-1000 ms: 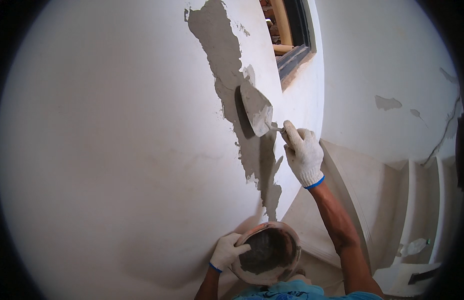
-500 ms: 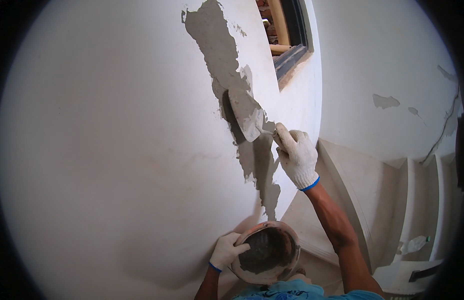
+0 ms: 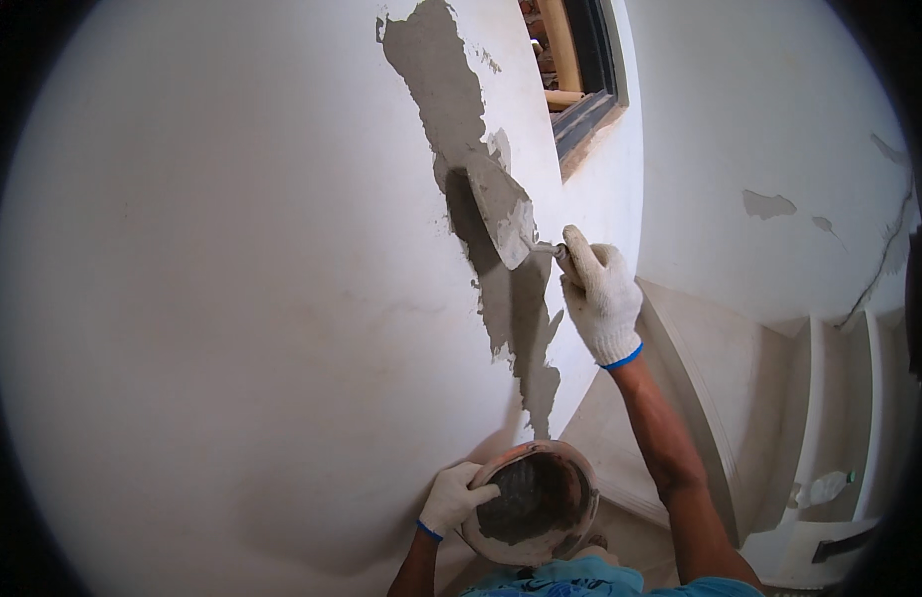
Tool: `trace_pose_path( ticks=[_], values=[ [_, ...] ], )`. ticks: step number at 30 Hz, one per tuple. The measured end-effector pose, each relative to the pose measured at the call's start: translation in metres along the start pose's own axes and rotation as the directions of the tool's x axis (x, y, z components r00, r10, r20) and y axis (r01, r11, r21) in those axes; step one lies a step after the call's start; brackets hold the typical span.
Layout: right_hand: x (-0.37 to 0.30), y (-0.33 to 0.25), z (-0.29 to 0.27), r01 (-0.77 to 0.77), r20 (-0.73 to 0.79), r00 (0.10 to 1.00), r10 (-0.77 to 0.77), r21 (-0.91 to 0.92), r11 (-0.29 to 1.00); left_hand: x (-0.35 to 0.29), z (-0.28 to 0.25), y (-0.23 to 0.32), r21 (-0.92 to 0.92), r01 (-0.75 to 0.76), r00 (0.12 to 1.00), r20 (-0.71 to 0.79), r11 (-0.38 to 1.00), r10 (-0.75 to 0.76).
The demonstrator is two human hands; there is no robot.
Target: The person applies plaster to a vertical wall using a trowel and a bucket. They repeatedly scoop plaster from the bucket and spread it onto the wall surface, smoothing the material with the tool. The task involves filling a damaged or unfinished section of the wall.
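My right hand (image 3: 604, 303), in a white knit glove with a blue cuff, is closed round the handle of a trowel (image 3: 503, 217). The trowel's pale, mortar-smeared blade lies over a long grey strip of mortar (image 3: 436, 85) running down the white wall, and casts a shadow on it. Lower down, my gloved left hand (image 3: 452, 499) grips the rim of a round bucket (image 3: 568, 545), its thumb over the edge. The bucket is tilted, and dark grey mortar (image 3: 521, 502) shows inside.
A dark-framed window (image 3: 586, 114) opens in the wall at upper right. White stairs (image 3: 794, 428) curve along the right side, with a clear plastic bottle (image 3: 825, 489) lying on a step. The far wall (image 3: 739, 119) has grey patches and a crack.
My right hand and the trowel have shifted slightly up and to the right along the mortar strip. My left hand and the bucket have stayed almost in place.
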State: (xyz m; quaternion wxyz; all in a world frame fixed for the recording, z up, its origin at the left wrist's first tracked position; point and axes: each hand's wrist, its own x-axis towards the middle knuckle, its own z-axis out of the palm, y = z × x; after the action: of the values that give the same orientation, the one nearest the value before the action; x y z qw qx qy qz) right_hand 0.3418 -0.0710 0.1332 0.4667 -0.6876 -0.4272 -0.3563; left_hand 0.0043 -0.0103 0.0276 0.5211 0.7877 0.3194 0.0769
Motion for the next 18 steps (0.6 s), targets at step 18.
trace_pose_path(
  ticks=[18],
  values=[
    [0.069,0.036,-0.016,0.243,0.009,0.970,-0.243,-0.078,0.967,0.000,0.007,-0.002,-0.085,0.046,0.997,-0.065,0.995,-0.052]
  ],
)
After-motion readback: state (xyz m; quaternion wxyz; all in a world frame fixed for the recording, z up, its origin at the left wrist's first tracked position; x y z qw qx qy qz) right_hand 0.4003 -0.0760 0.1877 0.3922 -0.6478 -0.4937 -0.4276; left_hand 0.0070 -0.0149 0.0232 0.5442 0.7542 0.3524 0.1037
